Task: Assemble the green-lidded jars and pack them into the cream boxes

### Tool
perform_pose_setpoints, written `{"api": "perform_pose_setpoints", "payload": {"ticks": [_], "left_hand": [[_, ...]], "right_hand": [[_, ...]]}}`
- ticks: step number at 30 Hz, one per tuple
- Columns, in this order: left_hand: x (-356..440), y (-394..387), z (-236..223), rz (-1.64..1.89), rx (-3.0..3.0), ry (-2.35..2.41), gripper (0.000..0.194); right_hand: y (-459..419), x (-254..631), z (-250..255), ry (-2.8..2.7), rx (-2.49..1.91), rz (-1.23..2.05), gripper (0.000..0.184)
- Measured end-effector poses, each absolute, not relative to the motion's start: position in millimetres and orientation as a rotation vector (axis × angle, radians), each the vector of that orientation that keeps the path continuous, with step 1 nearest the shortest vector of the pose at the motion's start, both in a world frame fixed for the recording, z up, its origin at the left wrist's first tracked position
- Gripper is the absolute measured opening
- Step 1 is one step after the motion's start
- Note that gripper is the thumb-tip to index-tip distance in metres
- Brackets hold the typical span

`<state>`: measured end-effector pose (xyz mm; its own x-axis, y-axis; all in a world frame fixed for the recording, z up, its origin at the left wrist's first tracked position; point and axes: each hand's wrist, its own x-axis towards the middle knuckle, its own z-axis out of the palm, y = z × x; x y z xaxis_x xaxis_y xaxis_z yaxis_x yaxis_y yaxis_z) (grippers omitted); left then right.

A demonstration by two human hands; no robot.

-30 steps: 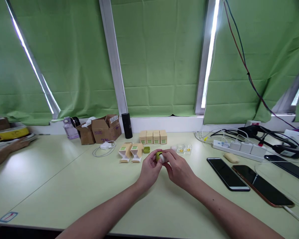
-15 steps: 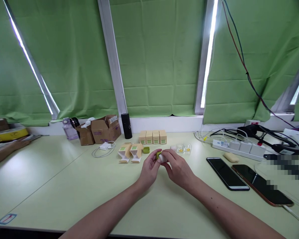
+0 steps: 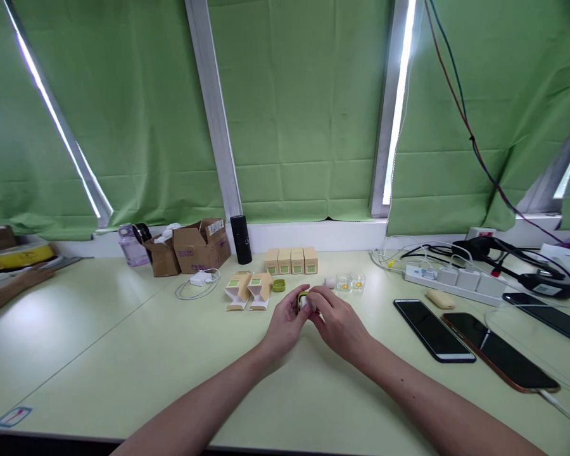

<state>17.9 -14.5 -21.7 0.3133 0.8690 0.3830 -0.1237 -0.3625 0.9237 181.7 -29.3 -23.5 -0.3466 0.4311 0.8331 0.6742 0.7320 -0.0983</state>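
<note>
My left hand is closed around a small olive-green piece with a white part at its middle, held just above the table. The fingertips of my right hand pinch at the white part from the right. Fingers cover much of the piece, so its exact kind is unclear. Just behind my left hand lies a green square cap-like piece. Two opened small cardboard boxes stand to its left. Beyond my right hand are a small pale cylinder and two clear cups with yellow inside.
Several closed small boxes stand in a row at the back, near a black bottle. A charger with cable and larger cartons are left. Phones and a power strip lie right. Another person's hand rests far left.
My fingers have shifted slightly around the small piece, and the white part now sits farther left, against the green rim. The pale cylinder behind my right hand shows more fully.
</note>
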Motion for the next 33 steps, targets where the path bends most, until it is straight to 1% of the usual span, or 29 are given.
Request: {"api": "perform_pose_setpoints", "payload": {"ticks": [9,18,20,24,25,27,29,33], "left_hand": [[18.3,-13.1,-23.1,1.267,1.626,0.724,0.060],[18.5,-16.0,-21.1,1.284,1.636,0.739,0.053],[18.7,-15.2,-22.3,1.293,1.613,0.726,0.054],[18.0,-9.9,-26.1,1.276,1.504,0.681,0.063],[17.7,-8.2,-26.9,1.265,1.476,0.669,0.066],[17.0,-5.8,-27.6,1.242,1.432,0.653,0.073],[16.2,-5.4,-26.7,1.217,1.407,0.642,0.077],[13.4,-9.9,-20.9,1.179,1.416,0.652,0.077]], "right_hand": [[-28.4,181.4,-24.6,-1.991,-0.860,-0.350,0.016],[-29.5,181.5,-23.6,-1.994,-0.877,-0.319,0.017],[-30.0,182.1,-23.3,-2.002,-0.863,-0.285,0.022],[-30.1,183.6,-25.0,-2.006,-0.811,-0.161,0.046],[-29.8,184.0,-26.0,-1.999,-0.806,-0.120,0.050],[-29.2,185.0,-28.2,-1.967,-0.811,-0.038,0.050],[-29.0,185.9,-29.7,-1.932,-0.835,0.032,0.045],[-30.6,187.1,-27.2,-1.837,-0.907,0.202,0.037]]}}
